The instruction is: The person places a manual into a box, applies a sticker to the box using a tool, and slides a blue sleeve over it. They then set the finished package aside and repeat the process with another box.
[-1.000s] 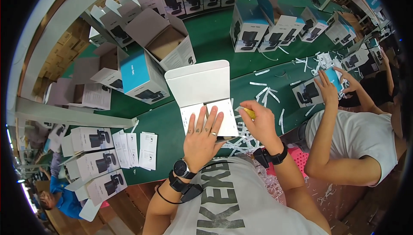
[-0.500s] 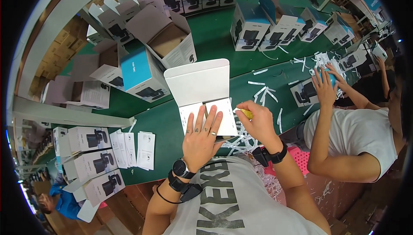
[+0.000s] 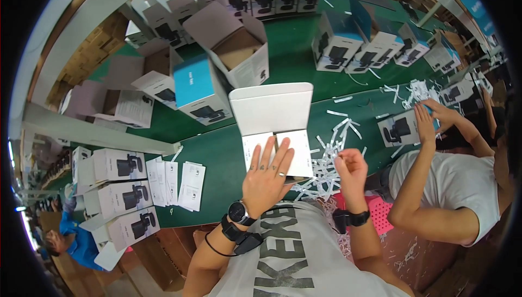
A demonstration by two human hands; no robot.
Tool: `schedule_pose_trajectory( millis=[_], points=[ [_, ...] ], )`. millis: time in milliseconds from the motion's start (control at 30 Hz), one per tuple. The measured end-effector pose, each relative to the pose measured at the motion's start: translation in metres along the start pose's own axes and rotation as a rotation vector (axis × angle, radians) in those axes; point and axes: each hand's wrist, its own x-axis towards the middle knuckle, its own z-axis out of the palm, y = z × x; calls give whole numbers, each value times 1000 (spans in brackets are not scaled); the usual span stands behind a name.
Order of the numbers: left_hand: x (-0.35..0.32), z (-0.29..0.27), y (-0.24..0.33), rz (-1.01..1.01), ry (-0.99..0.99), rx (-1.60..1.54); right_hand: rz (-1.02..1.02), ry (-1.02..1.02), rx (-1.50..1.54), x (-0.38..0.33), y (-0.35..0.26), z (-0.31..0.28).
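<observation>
A white cardboard box (image 3: 273, 110) stands in front of me on the green table, its lid raised toward the far side. My left hand (image 3: 266, 183) lies flat on the two white inner flaps, fingers spread over the narrow gap between them. To the right of the box my right hand (image 3: 353, 174) is lifted, its fingers curled in a pinch. Whatever it holds is hidden. White paper strips (image 3: 326, 174) are heaped on the table between that hand and the box.
Open and closed product boxes (image 3: 196, 82) stand beyond on the left, more at the far right. White leaflets (image 3: 191, 185) lie left, beside stacked boxes (image 3: 128, 196). At right a co-worker (image 3: 451, 188) handles another box. A pink perforated basket (image 3: 379, 214) sits below the table edge.
My right hand has moved away from the box to the right and lifted; the yellow object seen in it no longer shows. My left hand stays on the flaps. The whole view has shifted.
</observation>
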Motion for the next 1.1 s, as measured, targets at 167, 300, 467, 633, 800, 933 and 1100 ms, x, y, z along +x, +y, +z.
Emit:
schedule_pose_trajectory(
  millis=[167, 300, 467, 633, 800, 933, 1100],
  points=[
    [-3, 5, -3, 7, 75, -28, 38, -94, -640, 11, -1, -31],
    [-6, 6, -3, 31, 75, -5, -153, -204, -609, 22, -33, 28],
    [-10, 3, -9, 32, 73, -6, -254, -224, -668, 26, -16, 44],
    [-10, 0, -7, 40, 99, 3, 20, -173, -530, 5, -10, -5],
    [-17, 2, -14, 28, 71, -12, -137, -310, -614, 3, -43, 34],
    [-17, 1, -14, 30, 82, -13, -367, -231, -681, 11, -34, 48],
    [-19, -1, -14, 28, 72, -12, -172, -160, -613, 34, -29, 74]
  ],
)
